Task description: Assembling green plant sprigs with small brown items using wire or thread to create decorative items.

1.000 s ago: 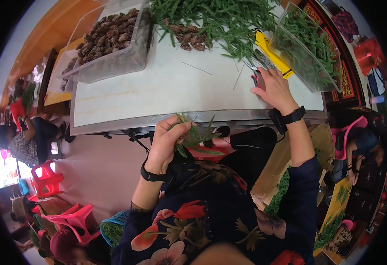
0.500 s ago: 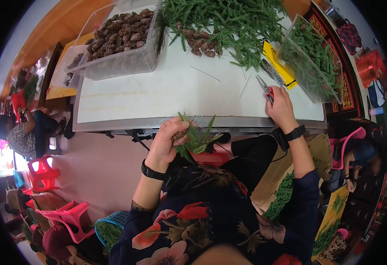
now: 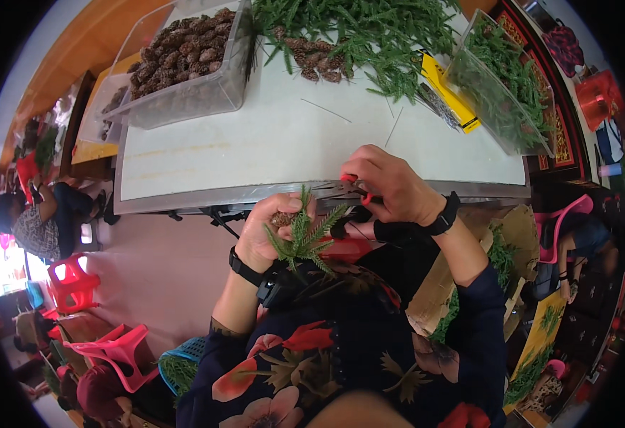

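My left hand (image 3: 261, 227) is closed around a brown pine cone (image 3: 282, 219) and a green artificial fir sprig (image 3: 304, 241), just off the table's front edge. The sprig's leaves fan out to the right of my fingers. My right hand (image 3: 392, 187) grips small pliers with red handles (image 3: 367, 197). Their jaws point left toward the sprig, and I cannot make out whether they touch it. Both hands are close together at the edge of the white table (image 3: 205, 157).
A clear bin of pine cones (image 3: 162, 107) stands at the table's back left. Loose green sprigs (image 3: 369, 32) and several cones (image 3: 317, 57) lie at the back. Thin wires (image 3: 325, 110), a yellow packet (image 3: 449, 93) and a clear bin of greenery (image 3: 501, 89) are nearby. Other people sit at both sides.
My right hand has lifted the pliers from the table's right side and brought them left, near my left hand. The sprig in my left hand has turned so its leaves face up.
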`<state>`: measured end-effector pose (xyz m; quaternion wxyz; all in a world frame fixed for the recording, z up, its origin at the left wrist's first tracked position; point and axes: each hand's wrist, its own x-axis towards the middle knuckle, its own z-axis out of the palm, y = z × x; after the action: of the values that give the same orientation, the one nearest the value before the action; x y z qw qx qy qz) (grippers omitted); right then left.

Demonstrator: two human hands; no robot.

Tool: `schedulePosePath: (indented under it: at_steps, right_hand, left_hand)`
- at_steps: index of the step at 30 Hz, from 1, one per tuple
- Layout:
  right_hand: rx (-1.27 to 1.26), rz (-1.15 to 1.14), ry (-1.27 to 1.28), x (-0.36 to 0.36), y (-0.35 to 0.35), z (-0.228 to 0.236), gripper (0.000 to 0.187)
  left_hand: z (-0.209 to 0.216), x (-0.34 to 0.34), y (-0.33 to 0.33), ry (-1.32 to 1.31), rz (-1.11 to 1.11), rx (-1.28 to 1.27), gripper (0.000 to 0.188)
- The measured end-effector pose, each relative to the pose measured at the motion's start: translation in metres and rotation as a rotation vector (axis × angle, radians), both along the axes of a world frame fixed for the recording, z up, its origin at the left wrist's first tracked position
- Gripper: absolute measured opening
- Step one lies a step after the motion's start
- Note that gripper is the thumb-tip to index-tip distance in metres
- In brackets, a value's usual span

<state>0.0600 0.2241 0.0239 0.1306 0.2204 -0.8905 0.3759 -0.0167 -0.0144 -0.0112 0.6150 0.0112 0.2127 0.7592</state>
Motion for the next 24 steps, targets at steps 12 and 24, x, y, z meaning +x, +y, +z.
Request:
schedulePosePath:
  at_steps: [12, 24]
  right_hand:
    - [-0.010, -0.009, -0.128, 0.008, -0.010, 0.002, 0.044]
    - [-0.060, -0.011, -0.303, 0.019, -0.020, 0.008, 0.042]
  left_hand:
    - [0.017, 0.001, -0.004, 0.099, 0.095, -0.192, 0.024]
    - [0.018, 0.004, -0.005, 0.141, 0.164, -0.266, 0.026]
